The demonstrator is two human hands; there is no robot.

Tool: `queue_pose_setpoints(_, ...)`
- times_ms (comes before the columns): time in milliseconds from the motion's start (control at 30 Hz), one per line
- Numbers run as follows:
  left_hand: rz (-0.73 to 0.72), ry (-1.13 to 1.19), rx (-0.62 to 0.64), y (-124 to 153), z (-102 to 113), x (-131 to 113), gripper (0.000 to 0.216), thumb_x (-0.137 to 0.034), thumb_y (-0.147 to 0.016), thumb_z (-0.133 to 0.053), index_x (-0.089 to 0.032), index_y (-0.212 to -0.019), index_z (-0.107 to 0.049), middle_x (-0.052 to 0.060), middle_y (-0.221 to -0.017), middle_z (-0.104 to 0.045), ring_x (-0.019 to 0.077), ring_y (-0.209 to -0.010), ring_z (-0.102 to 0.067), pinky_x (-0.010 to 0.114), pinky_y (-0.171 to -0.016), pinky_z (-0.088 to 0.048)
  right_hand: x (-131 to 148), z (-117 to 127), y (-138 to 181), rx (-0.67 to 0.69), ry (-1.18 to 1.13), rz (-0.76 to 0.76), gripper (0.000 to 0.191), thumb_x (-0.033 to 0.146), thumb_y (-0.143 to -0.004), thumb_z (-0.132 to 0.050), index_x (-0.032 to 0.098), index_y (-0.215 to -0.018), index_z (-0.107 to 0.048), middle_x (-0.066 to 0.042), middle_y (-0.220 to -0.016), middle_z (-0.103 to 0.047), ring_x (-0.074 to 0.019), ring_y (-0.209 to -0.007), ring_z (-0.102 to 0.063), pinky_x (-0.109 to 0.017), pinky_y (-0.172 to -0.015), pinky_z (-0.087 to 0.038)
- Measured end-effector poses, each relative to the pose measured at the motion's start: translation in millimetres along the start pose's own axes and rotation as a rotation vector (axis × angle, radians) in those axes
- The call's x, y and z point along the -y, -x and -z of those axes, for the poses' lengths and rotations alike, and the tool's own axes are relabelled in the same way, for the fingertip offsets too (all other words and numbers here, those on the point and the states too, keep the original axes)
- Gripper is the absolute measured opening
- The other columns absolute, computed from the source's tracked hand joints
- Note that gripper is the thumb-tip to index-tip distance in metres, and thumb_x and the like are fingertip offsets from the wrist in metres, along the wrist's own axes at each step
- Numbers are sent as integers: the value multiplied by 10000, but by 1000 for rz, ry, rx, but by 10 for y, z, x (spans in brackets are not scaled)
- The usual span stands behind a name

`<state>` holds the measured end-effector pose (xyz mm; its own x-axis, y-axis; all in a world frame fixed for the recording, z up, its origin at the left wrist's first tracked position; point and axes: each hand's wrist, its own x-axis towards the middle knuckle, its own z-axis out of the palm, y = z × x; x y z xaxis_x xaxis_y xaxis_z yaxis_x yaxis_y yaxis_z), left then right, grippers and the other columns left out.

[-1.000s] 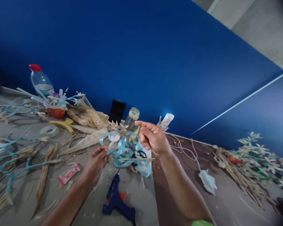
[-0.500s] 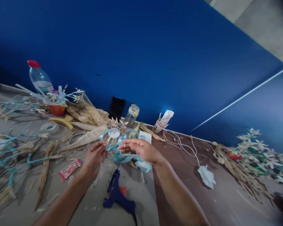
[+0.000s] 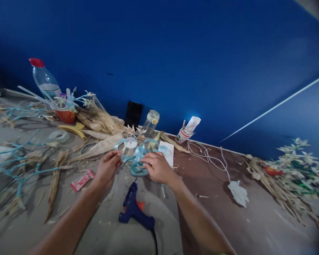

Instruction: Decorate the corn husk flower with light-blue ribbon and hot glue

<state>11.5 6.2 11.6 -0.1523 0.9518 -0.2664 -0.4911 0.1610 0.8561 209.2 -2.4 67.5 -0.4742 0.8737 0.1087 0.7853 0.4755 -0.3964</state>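
Light-blue ribbon point(image 3: 139, 169) lies in loose loops between and behind my hands. My left hand point(image 3: 109, 167) is closed in a pinch on a thin blue strip that runs toward the loops; whether a stem lies inside it I cannot tell. To its right, my right hand point(image 3: 159, 167) has thumb and fingers closed at the edge of the ribbon loops. Just below the loops lies a blue glue gun point(image 3: 134, 209) on its side, nozzle pointing up toward them. Behind the loops are a white round disc point(image 3: 130, 143) and a pale dried-husk flower point(image 3: 134, 131).
On the left are blue-wrapped branches point(image 3: 18, 173), a pink wrapper point(image 3: 82, 180), a tape roll point(image 3: 58, 136), yellow-handled tool point(image 3: 73, 131), red pot point(image 3: 65, 115) and bottle point(image 3: 46, 81). A glass jar point(image 3: 151, 122), cup point(image 3: 183, 135), white cable point(image 3: 212, 159) and white flowers point(image 3: 300, 163) stand rightward.
My right hand has turned from flat, extended fingers to a pinch at the ribbon. The ribbon loops have shifted and drawn together. My left hand keeps its pinch. The view has tilted slightly.
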Motion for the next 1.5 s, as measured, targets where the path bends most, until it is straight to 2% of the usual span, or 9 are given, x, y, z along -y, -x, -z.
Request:
queue_pose_setpoints(333, -15, -30, 28, 40, -19, -7, 235, -272, -557, -745, -153, -706, -607, -64, -511, -469, 52, -458, -388, 197, -520, -383, -47, -214, 99, 137, 162, 94, 186, 217, -849, -521, 220, -920, -692, -55, -837, -652, -208, -901, -525, -353, -808, -308)
queue_pose_setpoints(500, 12, -30, 40, 41, -20, 4, 250, -282, -555, -750, -163, -720, -604, -55, -530, -489, 58, -460, -406, 188, -478, -351, -117, -228, 208, 200, 129, 152, 185, 208, -842, -517, 212, -864, -700, -64, -859, -673, -195, -872, -558, -330, -799, -345)
queue_pose_setpoints(667, 2, -34, 39, 22, -9, 41, 241, -279, -560, -750, -168, -716, -603, -56, -526, -483, 56, -464, -421, 181, -465, -342, -134, -259, 207, 205, 79, 74, 293, 187, -860, -447, 202, -1091, -628, -71, -951, -688, -194, -878, -604, -280, -758, -397)
queue_pose_setpoints(800, 3, -33, 45, 24, -13, 45, 227, -267, -569, -741, -169, -720, -604, -62, -498, -460, 52, -429, -398, 191, -453, -349, -97, -302, 190, 164, 126, -73, 403, 240, -873, -436, 182, -1269, -487, -82, -886, -693, -216, -802, -619, -284, -688, -398)
queue_pose_setpoints(933, 13, -35, 49, 42, -28, 24, 224, -276, -577, -738, -171, -719, -600, -62, -483, -451, 53, -408, -389, 192, -429, -336, -77, -314, 200, 153, 158, -19, 231, 259, -880, -450, 205, -913, -673, -68, -802, -653, -189, -783, -580, -284, -716, -392)
queue_pose_setpoints(1033, 27, -47, 39, 56, -40, 11, 221, -280, -587, -735, -176, -721, -595, -58, -491, -459, 58, -417, -407, 183, -416, -315, -75, -295, 217, 127, 187, 33, 236, 271, -857, -496, 181, -725, -670, -79, -841, -624, -186, -805, -548, -299, -740, -392)
queue_pose_setpoints(1133, 31, -49, 29, 58, -39, 17, 216, -275, -594, -732, -176, -726, -593, -57, -494, -460, 56, -424, -414, 176, -413, -304, -95, -298, 212, 109, 141, 43, 190, 249, -853, -503, 170, -796, -665, -82, -931, -633, -189, -871, -557, -305, -788, -383)
queue_pose_setpoints(1300, 11, -50, 57, 34, -15, 54, 210, -275, -604, -727, -168, -729, -597, -64, -491, -448, 49, -427, -404, 177, -440, -332, -173, -396, 136, 85, 79, -102, 248, 176, -869, -445, 195, -1065, -596, -58, -969, -670, -173, -895, -595, -272, -794, -377)
queue_pose_setpoints(1500, 4, -42, 43, 17, -4, 68, 228, -274, -582, -743, -165, -723, -600, -58, -549, -492, 49, -461, -417, 186, -485, -365, -164, -456, 54, 56, 115, -125, 183, 186, -836, -467, 190, -941, -617, -58, -937, -629, -168, -849, -573, -253, -742, -382)
